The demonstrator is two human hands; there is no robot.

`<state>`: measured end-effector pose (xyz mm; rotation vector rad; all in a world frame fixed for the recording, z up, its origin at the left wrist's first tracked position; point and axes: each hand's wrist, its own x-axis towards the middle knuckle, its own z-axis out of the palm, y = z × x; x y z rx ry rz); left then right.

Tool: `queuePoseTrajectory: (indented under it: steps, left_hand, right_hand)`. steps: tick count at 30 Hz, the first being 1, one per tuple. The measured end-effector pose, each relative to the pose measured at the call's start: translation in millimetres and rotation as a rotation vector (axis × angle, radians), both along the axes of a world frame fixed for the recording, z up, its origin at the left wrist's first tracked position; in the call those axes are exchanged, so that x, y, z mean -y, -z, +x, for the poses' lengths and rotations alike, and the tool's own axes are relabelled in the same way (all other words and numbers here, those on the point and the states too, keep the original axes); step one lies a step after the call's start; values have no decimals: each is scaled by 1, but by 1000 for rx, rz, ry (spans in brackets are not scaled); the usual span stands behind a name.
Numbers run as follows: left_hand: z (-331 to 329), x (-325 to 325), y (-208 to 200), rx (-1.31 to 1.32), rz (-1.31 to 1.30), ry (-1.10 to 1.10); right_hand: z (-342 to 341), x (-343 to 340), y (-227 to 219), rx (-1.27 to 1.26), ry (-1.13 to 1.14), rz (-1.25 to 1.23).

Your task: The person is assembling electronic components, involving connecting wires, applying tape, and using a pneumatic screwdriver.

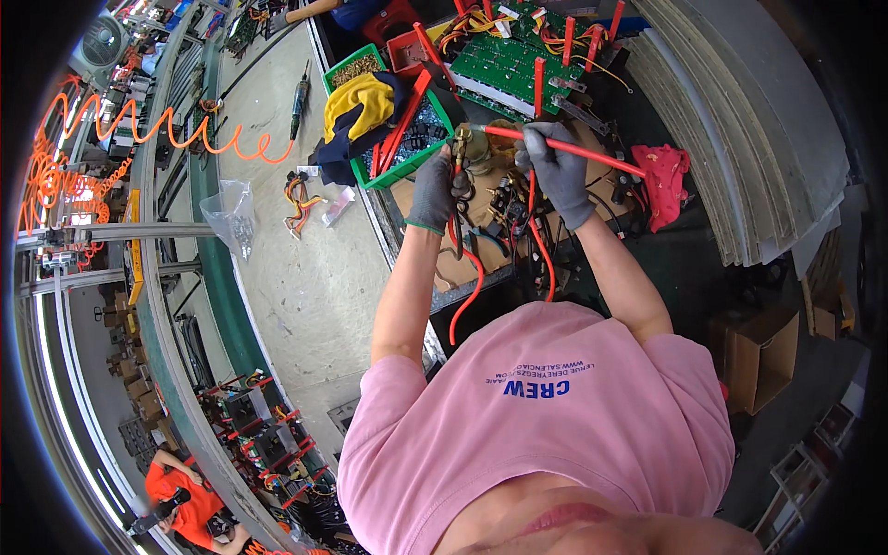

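Two grey-gloved hands work close together over one brown surface (450, 269). The left hand (431, 194) has its fingers closed around one brass-coloured piece (462, 141), which sticks up past the fingertips. The right hand (558, 176) grasps one long red rod (592, 155); it slants across the surface, its far end just beside the brass-coloured piece and its other end near one pinkish-red cloth (662, 185). Two red cables (479, 277) hang down in front, one below each hand, and a tangle of dark wires and small fittings (507, 208), too crowded to count, lies between the hands.

Beyond them stand two green bins (381, 179), one with small brass-coloured parts and one with dark and bluish parts, plus one red bin (404, 57). One yellow and navy cloth (359, 102) is draped over the green bins. A green circuit board (504, 69) lies ahead, with at least four red strips (539, 88) upright about it.

On the pale surface (310, 277) to the left are one power screwdriver (300, 104), one clear bag (233, 220) at the edge and one bundle of coloured wires (300, 202). One open cardboard box (760, 361) sits at the right. One person in orange (185, 507) is at lower left.
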<state>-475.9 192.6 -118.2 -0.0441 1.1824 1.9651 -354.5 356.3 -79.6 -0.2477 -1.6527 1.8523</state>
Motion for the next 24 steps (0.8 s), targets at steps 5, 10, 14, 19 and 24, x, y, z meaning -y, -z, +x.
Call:
queuePoseTrajectory:
  steps: [5,10,14,19,24]
  left_hand:
    - [1,-1,-2,-26,-14,-19]
    - [1,-1,-2,-53,-6,-25]
    - [5,-5,-5,-57,-54,-33]
    - [-4,-1,3,-94,-101,-55]
    - [-5,1,5,-57,-76,-76]
  right_hand:
    - [2,-2,1,-2,-2,26]
    - [0,2,1,12,1,33]
    - [-9,0,8,12,3,61]
    - [-8,-2,7,-13,18,65]
    - [-6,0,11,28,-15,39]
